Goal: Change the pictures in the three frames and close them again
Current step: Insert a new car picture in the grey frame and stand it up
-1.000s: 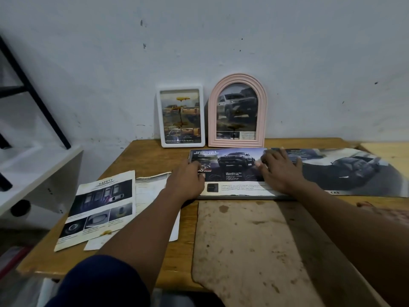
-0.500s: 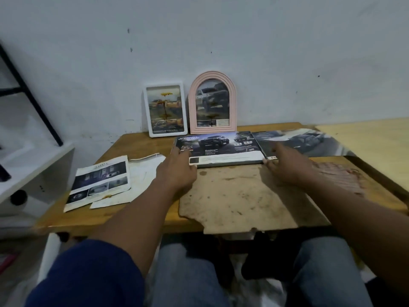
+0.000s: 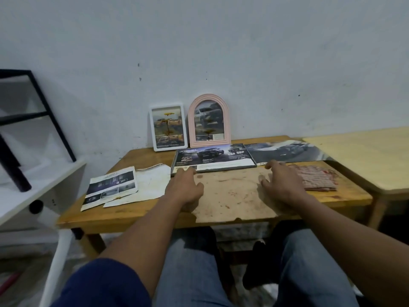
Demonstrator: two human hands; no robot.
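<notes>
Your left hand (image 3: pixel 186 188) lies on the brown board (image 3: pixel 230 193) that covers the middle of the table (image 3: pixel 352 196). Its fingers (image 3: pixel 180 175) are stretched forward, loosely straight, and hold nothing. The foremost fingertip reaches the near left corner of the grey frame (image 3: pixel 213 157), but it is unclear whether it actually touches. Your right hand (image 3: pixel 282 183) rests on the same board further right, its fingers spread and relaxed, gripping nothing. Its index tip is near the frame's near right corner.

The grey frame lies flat and face up just beyond the board, with a car advertisement showing in it. Behind it, the white frame (image 3: pixel 168 127) and the pink arched frame (image 3: pixel 209 120) stand upright side by side against the wall (image 3: pixel 221 52), each with a picture inside.

A large car brochure (image 3: pixel 287 150) lies flat just to the right of the grey frame. A patterned cloth (image 3: pixel 316 178) lies just beside your right hand. Left of the board, a printed leaflet (image 3: pixel 110 189) overlaps a white sheet (image 3: pixel 152 185).
</notes>
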